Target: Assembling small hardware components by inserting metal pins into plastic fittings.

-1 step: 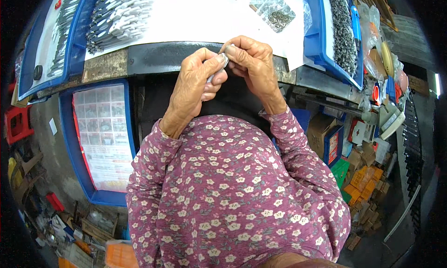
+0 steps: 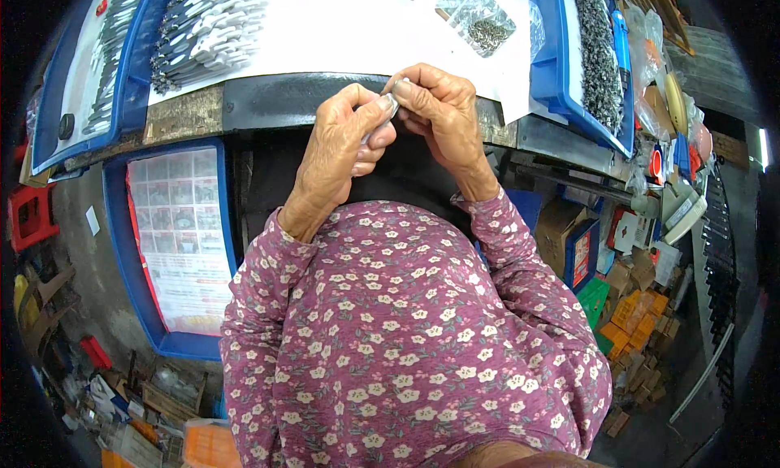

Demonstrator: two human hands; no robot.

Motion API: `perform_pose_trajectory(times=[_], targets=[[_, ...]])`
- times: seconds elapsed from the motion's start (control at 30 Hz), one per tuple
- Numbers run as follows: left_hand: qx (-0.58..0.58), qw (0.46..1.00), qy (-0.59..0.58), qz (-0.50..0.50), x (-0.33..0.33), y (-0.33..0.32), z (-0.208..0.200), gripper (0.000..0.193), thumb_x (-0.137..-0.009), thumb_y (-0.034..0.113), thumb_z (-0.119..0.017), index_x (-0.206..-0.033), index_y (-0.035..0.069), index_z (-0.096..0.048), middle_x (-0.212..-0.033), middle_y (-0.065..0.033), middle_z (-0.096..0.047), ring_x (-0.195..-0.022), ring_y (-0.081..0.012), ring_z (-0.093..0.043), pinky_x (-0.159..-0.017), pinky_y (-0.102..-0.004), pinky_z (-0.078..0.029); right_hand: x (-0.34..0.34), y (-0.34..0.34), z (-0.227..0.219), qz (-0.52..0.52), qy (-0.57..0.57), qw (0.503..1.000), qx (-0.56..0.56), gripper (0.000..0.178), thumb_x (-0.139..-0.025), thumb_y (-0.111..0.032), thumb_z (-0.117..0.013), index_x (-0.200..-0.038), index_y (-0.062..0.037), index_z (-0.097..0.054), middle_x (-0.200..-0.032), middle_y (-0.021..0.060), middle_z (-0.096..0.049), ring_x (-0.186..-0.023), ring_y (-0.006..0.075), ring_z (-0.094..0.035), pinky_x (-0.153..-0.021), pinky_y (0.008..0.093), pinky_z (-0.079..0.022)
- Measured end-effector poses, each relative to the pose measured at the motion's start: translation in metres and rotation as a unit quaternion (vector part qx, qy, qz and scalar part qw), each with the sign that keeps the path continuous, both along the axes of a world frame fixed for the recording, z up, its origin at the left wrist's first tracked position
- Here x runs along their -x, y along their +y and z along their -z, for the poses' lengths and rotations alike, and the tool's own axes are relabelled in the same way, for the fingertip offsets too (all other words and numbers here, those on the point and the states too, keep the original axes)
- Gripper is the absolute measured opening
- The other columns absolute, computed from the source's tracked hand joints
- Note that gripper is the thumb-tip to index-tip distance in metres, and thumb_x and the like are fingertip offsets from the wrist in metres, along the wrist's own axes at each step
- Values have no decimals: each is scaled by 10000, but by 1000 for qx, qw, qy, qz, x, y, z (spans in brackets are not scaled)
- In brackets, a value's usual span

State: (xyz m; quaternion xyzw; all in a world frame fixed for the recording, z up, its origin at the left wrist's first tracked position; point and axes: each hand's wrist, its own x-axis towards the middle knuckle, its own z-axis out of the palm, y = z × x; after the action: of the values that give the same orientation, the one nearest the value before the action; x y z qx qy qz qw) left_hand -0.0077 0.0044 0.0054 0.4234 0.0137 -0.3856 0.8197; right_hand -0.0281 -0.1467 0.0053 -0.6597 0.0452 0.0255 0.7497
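Just in front of the table's edge, both of my hands are closed around one small pale grey piece (image 2: pixel 392 108) with a shiny part. My left hand (image 2: pixel 331 147) grips it between thumb and curled fingers. From the other side my right hand (image 2: pixel 448 114) pinches its upper end with thumb and forefinger. Fingers cover most of the piece, so its exact kind is hidden. Beyond my left hand, a pile of white-and-grey handle-like parts (image 2: pixel 223 25) lies on the white table covering (image 2: pixel 349 29). A clear bag of small metal pieces (image 2: pixel 489 34) rests beyond my right hand.
Blue trays flank the work surface: the left tray (image 2: pixel 132 74) holds slender grey parts, the right tray (image 2: pixel 552 58) small dark pieces (image 2: pixel 595 54). Below the table at left stands a blue bin (image 2: pixel 166 344). Cardboard boxes (image 2: pixel 561 228) and orange packs (image 2: pixel 638 314) crowd the right floor.
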Motion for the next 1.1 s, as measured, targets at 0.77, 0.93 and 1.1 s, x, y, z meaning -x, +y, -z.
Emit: perform_pose_trajectory(times=[0.77,0.93,1.1], targets=[[16,993,-75,94,5,23,8,183,-908,212,-484,-1001,79,-399,-603,21,-399,-449,-2,-290,-374,-132,-184,4,-5,-29,-162,-248,888,353,217,-683,11,-628,-898,-22,-619,-874,62,-539,-758,155,-508,-636,269,-419],[-17,991,-97,93,6,30,-2,231,-903,218,-484,-1054,76,-382,-632,11,-425,-477,-10,-310,-402,-138,-214,1,0,-41,-192,-338,790,474,281,-611,-61,-694,-874,-63,-594,-888,40,-537,-812,236,-494,-687,335,-425],[-65,978,-165,106,6,37,-4,249,-855,157,-450,-1065,40,-383,-611,10,-466,-511,-32,-386,-453,-171,-304,3,8,-43,-214,-371,735,525,296,-617,-20,-688,-889,-55,-576,-880,52,-535,-754,228,-490,-642,313,-430]])
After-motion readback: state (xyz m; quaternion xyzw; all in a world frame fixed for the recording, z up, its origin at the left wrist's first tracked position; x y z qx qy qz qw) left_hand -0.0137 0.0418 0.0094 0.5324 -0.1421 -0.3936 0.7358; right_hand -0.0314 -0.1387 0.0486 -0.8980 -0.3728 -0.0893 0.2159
